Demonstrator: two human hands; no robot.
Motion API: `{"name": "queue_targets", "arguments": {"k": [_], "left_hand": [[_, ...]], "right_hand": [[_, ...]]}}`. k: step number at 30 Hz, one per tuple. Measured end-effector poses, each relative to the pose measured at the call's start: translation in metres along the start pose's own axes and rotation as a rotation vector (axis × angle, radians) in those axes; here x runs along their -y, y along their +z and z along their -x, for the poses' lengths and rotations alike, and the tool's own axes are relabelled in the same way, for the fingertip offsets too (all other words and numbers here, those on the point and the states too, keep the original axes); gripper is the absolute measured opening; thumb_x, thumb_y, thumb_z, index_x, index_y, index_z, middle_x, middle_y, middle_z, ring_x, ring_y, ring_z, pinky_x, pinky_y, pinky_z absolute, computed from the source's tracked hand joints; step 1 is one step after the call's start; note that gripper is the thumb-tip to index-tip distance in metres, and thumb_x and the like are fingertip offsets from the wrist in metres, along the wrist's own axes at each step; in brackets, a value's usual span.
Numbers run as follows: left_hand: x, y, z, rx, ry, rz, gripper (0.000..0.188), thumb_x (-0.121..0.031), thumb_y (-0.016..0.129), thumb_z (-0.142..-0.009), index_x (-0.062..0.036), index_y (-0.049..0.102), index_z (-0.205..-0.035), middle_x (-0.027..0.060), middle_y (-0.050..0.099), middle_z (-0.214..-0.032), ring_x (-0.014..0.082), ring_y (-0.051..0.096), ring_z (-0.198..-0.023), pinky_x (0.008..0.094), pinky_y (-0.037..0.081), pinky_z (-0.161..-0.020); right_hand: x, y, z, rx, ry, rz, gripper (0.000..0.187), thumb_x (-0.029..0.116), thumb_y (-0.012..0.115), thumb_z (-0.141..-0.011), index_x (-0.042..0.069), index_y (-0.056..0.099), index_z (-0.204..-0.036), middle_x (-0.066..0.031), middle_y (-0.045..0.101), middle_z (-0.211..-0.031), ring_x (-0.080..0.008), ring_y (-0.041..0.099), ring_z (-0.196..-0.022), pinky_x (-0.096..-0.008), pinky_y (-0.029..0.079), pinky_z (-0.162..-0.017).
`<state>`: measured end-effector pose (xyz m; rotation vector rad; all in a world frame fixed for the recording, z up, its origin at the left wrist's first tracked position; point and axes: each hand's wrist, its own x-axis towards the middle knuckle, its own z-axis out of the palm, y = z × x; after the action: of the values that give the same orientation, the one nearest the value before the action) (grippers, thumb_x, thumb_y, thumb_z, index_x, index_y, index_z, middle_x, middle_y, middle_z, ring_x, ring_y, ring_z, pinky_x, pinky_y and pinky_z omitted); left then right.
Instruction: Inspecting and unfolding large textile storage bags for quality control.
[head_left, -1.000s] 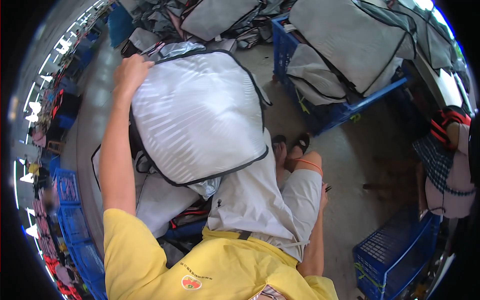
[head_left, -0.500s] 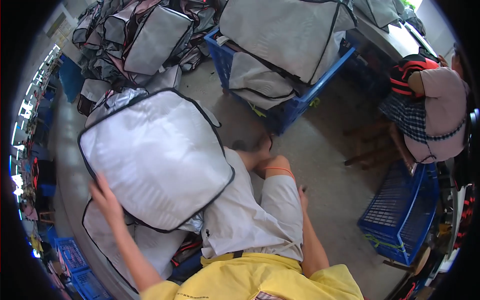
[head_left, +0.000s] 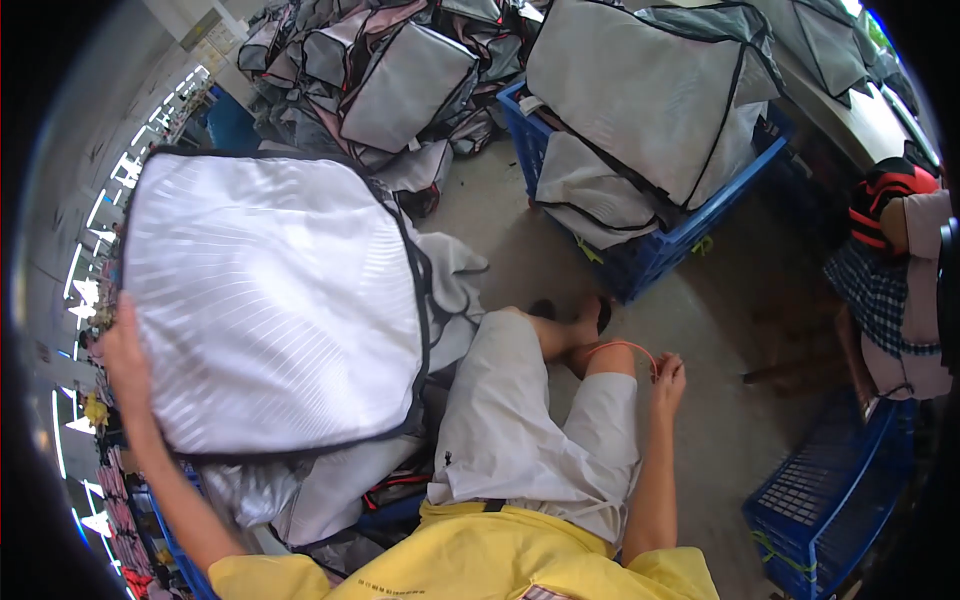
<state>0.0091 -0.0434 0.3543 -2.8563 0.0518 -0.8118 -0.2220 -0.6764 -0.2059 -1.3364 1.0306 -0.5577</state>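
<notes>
A large silvery-grey bag piece with black-bound edges (head_left: 275, 300) stands tilted up at my left, over the pile beside my legs. My left hand (head_left: 126, 355) grips its left edge, some fingers hidden behind it. Closed in a pinch, my right hand (head_left: 668, 384) holds a thin orange cord (head_left: 640, 347) out from my knee. The cord runs in an arc across the top of that knee. Under the bag piece lie more grey fabric pieces (head_left: 340, 480), and a soft grey one (head_left: 455, 285) shows at its right side.
Ahead stands a blue plastic crate (head_left: 625, 270) heaped with grey bag pieces. A larger heap of such pieces (head_left: 410, 90) lies at the far left. At right, another person (head_left: 915, 300) sits beside a second blue crate (head_left: 820, 490).
My left hand has raised the bag piece and tilted it up toward the left. My right hand has come up beside my knee and drawn the orange cord outward. The view has shifted left.
</notes>
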Motion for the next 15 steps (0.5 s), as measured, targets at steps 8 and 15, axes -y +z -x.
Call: {"name": "queue_targets", "arguments": {"k": [8,15], "left_hand": [[-0.206,-0.067,0.044,0.352,0.495,0.91,0.077,-0.07,0.055,-0.098,0.0054,0.064,-0.113,0.015,0.063,-0.092,0.0313,0.063,-0.086,0.0403,0.049,-0.085],[-0.42,0.175,0.234,0.017,1.035,0.893,0.067,-0.038,0.071,-0.089,-0.0222,0.054,-0.153,0.0227,0.036,-0.165,0.0417,0.034,-0.153,0.0756,0.025,-0.115]], "right_hand": [[0.109,0.043,0.04,0.132,0.015,-0.236,0.045,0.041,0.053,-0.112,0.0,0.066,-0.124,-0.0025,0.068,-0.094,-0.0083,0.058,-0.077,-0.0252,0.052,-0.072],[0.181,0.028,0.059,0.509,0.03,-0.322,0.044,0.036,0.06,-0.11,-0.003,0.07,-0.126,0.0019,0.066,-0.094,-0.0038,0.048,-0.068,-0.0208,0.039,-0.06]]}}
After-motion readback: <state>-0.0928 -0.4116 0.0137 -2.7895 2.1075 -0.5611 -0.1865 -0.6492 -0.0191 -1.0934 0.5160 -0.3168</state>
